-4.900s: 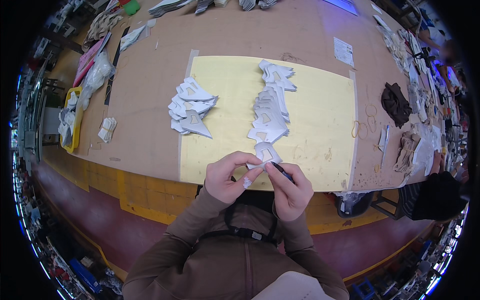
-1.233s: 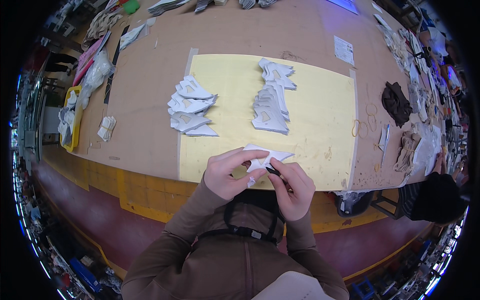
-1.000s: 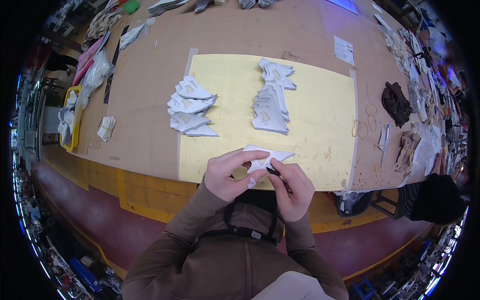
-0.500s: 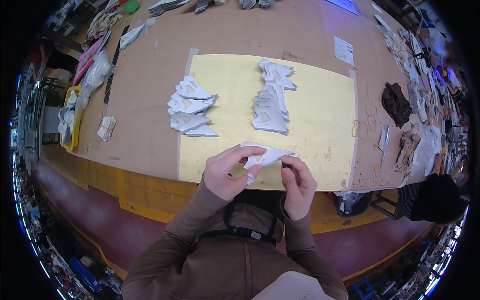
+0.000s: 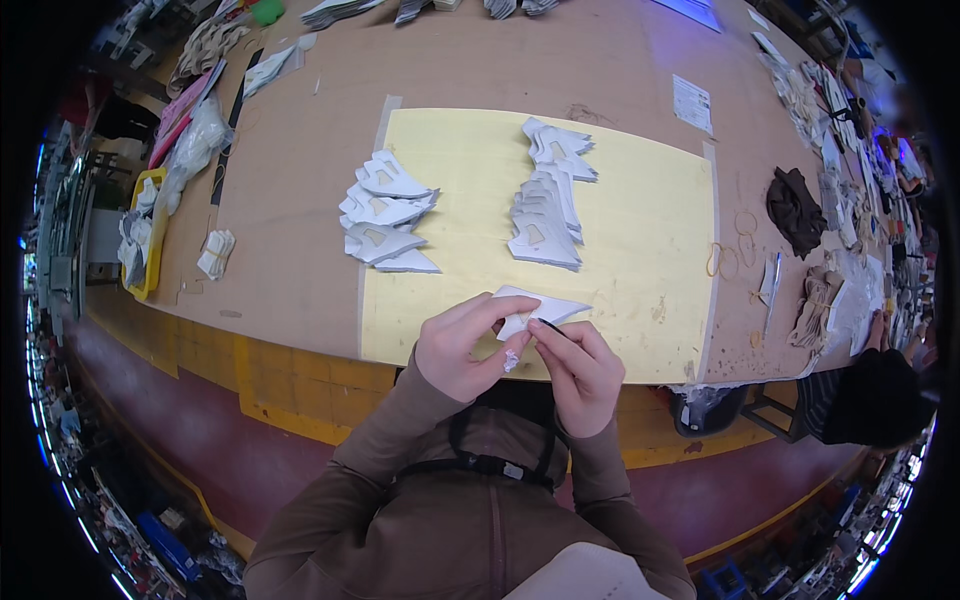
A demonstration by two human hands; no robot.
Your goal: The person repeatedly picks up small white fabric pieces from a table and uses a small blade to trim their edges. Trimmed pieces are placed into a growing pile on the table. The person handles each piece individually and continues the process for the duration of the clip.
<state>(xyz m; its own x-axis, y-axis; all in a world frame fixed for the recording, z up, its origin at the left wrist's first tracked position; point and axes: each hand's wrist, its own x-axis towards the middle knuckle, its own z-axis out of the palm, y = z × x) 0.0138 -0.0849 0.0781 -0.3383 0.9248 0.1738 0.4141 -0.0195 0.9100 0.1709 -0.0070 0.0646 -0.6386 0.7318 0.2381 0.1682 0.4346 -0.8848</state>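
Low in the frame's centre, the left hand pinches a white cut piece with closed fingers; the right hand grips a thin dark tool against it.

A long brown workbench carries a pale yellow cutting mat holding two stacks of white cut pieces. Right of the mat lie rubber bands and dark fabric. A yellow tray, perhaps holding scraps, sits far left.
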